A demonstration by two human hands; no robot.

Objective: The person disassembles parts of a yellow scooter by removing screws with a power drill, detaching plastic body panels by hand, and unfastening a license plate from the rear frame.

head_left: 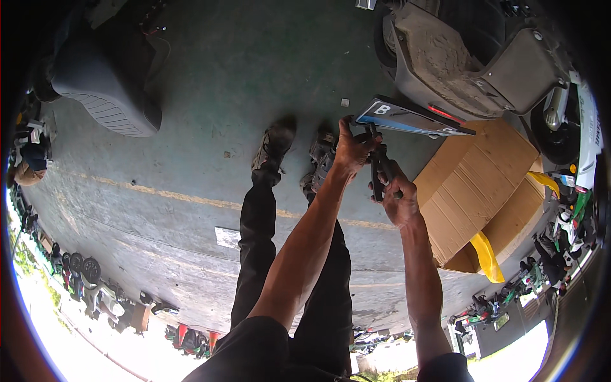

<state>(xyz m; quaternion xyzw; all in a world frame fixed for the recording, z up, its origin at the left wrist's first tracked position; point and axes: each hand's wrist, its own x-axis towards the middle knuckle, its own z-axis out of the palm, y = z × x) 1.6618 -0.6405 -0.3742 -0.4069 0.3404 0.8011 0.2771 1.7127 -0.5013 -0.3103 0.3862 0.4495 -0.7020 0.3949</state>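
A dark licence plate (407,118) with a blue strip along its edge is held out in front of me, tilted. My left hand (354,151) is closed at the plate's near left corner, its fingers round a dark bracket-like part that joins the plate. Just right of it and nearer to me, my right hand (400,196) is closed round a dark tool with long bars (377,181). The bars reach up to the part beside my left hand. Fingers hide where they meet, and the exact kind of tool is unclear.
An open cardboard box (474,184) with a yellow strip (487,258) stands close on my right. Beyond the plate sits a muddy scooter body part (439,57). A black scooter seat (108,89) lies at the far left. My shoes (277,143) are on the green floor.
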